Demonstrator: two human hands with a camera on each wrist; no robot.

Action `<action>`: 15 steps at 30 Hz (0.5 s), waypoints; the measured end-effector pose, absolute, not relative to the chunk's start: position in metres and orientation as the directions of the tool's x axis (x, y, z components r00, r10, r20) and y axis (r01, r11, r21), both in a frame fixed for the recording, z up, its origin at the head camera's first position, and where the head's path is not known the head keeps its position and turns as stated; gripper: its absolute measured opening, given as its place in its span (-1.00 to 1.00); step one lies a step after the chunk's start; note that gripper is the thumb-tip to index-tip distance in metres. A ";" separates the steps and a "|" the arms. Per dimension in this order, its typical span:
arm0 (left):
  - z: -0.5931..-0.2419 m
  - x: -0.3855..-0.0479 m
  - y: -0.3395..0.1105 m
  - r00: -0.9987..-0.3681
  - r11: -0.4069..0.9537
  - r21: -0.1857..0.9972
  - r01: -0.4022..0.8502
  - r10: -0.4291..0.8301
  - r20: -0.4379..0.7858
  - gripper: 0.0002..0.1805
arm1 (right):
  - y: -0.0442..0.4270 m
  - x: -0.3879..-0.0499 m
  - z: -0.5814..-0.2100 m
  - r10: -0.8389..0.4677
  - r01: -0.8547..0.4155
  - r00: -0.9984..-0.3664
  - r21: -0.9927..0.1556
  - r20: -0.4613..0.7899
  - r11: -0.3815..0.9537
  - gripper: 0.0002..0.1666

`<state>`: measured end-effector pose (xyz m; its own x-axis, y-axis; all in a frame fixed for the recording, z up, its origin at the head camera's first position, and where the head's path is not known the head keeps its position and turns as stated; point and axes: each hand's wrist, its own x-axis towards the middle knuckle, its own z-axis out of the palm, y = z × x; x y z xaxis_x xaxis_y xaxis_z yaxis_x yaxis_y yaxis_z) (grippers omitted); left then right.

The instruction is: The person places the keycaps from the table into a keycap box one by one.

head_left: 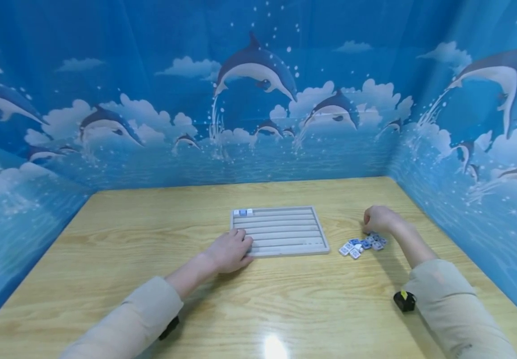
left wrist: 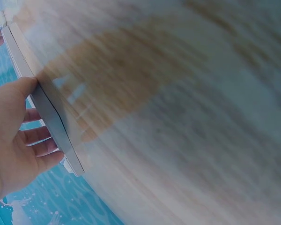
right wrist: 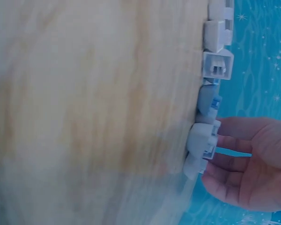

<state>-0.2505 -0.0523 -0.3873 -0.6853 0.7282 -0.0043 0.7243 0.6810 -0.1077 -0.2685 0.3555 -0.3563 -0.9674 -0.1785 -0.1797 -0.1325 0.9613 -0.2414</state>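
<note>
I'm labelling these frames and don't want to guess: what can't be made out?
Head view: the near left corner of the tray, covered by the left hand.
Head view: any markings on the loose keycaps, too small to read.
Left wrist view: the tray's grooves, hidden behind its side wall.
Right wrist view: whether the right hand pinches a keycap; keycaps partly hide its fingers.
</note>
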 end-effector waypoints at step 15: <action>-0.389 -0.250 -0.054 -0.670 0.667 -0.117 0.736 0.742 0.020 -0.66 | 0.356 -0.272 -0.359 -0.131 -0.069 -0.970 -0.284 -0.205 0.956 -0.92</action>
